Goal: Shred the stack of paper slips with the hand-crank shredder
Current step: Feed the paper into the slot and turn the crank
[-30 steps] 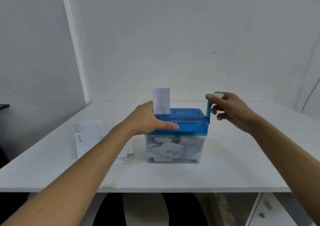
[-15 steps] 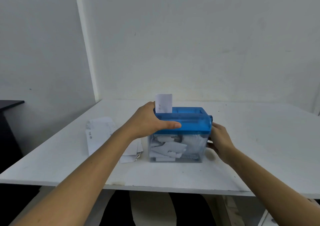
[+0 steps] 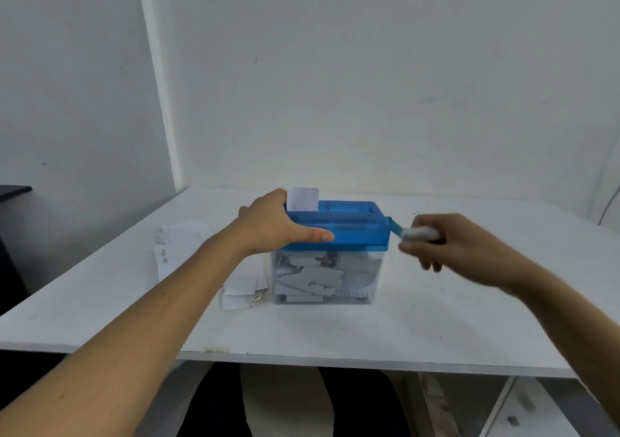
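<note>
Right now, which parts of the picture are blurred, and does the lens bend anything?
Head view: the right hand and the crank handle it grips are smeared by motion; the left hand on the shredder and the paper slip in its slot are sharp. Head view: the wall's corner strip leans, a wide-angle effect; light is soft, without glare.
</note>
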A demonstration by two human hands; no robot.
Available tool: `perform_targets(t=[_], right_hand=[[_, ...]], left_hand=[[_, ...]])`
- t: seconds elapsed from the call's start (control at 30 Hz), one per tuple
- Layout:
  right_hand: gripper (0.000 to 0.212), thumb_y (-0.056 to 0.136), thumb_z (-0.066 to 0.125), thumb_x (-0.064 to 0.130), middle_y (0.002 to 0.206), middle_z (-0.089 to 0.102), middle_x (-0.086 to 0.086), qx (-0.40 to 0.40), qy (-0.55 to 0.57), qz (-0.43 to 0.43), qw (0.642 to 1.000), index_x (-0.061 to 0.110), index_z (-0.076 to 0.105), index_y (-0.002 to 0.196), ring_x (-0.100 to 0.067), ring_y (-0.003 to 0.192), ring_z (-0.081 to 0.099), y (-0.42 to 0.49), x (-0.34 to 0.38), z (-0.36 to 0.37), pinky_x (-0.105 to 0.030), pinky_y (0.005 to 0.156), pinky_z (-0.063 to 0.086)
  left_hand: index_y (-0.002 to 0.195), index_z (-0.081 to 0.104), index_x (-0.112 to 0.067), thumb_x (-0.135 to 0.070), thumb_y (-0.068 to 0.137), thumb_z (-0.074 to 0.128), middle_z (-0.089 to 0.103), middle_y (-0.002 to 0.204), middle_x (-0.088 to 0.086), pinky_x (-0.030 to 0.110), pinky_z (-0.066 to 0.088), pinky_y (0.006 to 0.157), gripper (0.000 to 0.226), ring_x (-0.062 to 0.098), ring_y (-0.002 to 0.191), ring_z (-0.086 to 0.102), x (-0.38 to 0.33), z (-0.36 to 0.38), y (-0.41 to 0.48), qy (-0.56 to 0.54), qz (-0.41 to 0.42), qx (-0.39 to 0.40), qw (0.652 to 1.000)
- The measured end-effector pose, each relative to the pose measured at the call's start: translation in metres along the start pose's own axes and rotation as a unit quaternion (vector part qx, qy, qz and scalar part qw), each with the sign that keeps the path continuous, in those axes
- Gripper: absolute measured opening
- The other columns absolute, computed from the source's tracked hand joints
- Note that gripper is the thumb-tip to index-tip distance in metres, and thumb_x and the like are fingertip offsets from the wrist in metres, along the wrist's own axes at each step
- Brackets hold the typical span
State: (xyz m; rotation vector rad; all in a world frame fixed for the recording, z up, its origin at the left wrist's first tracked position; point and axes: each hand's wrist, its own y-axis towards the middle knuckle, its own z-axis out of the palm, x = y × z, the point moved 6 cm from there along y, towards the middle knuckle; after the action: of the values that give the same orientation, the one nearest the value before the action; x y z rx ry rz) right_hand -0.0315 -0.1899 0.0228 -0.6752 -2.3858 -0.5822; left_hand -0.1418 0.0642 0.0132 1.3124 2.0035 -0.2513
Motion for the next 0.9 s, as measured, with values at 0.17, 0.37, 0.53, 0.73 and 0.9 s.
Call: perform_targets(t=[0.17, 0.37, 0.53, 0.73, 0.9], right_hand=[[0.035, 0.081, 0.072, 0.046, 0.082, 0.069, 0.001, -0.092, 0.079, -0.017, 0.992, 0.016, 0.066, 0.098, -0.009, 0.071, 0.064, 0.026, 0.01, -0.022, -0.026, 0.068, 0.054], [0.019, 0.093, 0.071, 0.02, 0.1, 0.064, 0.002, -0.21, 0.16, -0.028, 0.964, 0.015, 0.056, 0.104, -0.015, 0.083, 0.066, 0.075, 0.002, -0.018, -0.026, 0.067, 0.053], [0.021, 0.097, 0.064, 0.027, 0.089, 0.064, -0.006, -0.194, 0.243, 0.056, 0.949, 0.006, 0.064, 0.095, -0.016, 0.08, 0.06, 0.093, -0.038, 0.021, -0.023, 0.063, 0.052], [0.027, 0.106, 0.047, 0.024, 0.095, 0.069, -0.013, -0.206, 0.267, 0.133, 0.932, 0.004, 0.065, 0.101, -0.026, 0.086, 0.067, 0.072, -0.065, 0.06, -0.035, 0.071, 0.06], [0.021, 0.103, 0.046, 0.012, 0.09, 0.065, -0.014, -0.125, 0.278, 0.107, 0.946, 0.006, 0.065, 0.097, -0.026, 0.074, 0.059, 0.034, -0.069, 0.067, -0.033, 0.067, 0.052]], left_hand=[[0.12, 0.055, -0.032, -0.076, 0.042, 0.085, 0.062, 0.112, -0.013, 0.031, 0.056, 0.083, 0.094, 0.009, 0.099, 0.061, -0.002, 0.0, -0.004, -0.051, 0.02, 0.007, 0.998], [0.129, 0.054, -0.032, -0.066, 0.053, 0.084, 0.059, 0.121, -0.015, 0.026, 0.054, 0.085, 0.089, 0.009, 0.108, 0.058, -0.008, 0.001, -0.007, -0.055, 0.041, 0.023, 0.997], [0.14, 0.051, -0.031, -0.061, 0.062, 0.084, 0.05, 0.132, -0.016, 0.022, 0.043, 0.089, 0.089, 0.009, 0.117, 0.048, -0.007, 0.001, -0.006, -0.039, 0.051, 0.01, 0.998], [0.139, 0.052, -0.033, -0.077, 0.046, 0.073, 0.051, 0.13, -0.018, 0.033, 0.043, 0.102, 0.105, 0.009, 0.119, 0.048, -0.006, 0.002, -0.005, -0.026, 0.055, -0.001, 0.998], [0.139, 0.052, -0.034, -0.082, 0.048, 0.077, 0.053, 0.13, -0.016, 0.042, 0.044, 0.108, 0.107, 0.01, 0.119, 0.05, -0.004, 0.003, -0.004, -0.02, 0.051, -0.002, 0.999]])
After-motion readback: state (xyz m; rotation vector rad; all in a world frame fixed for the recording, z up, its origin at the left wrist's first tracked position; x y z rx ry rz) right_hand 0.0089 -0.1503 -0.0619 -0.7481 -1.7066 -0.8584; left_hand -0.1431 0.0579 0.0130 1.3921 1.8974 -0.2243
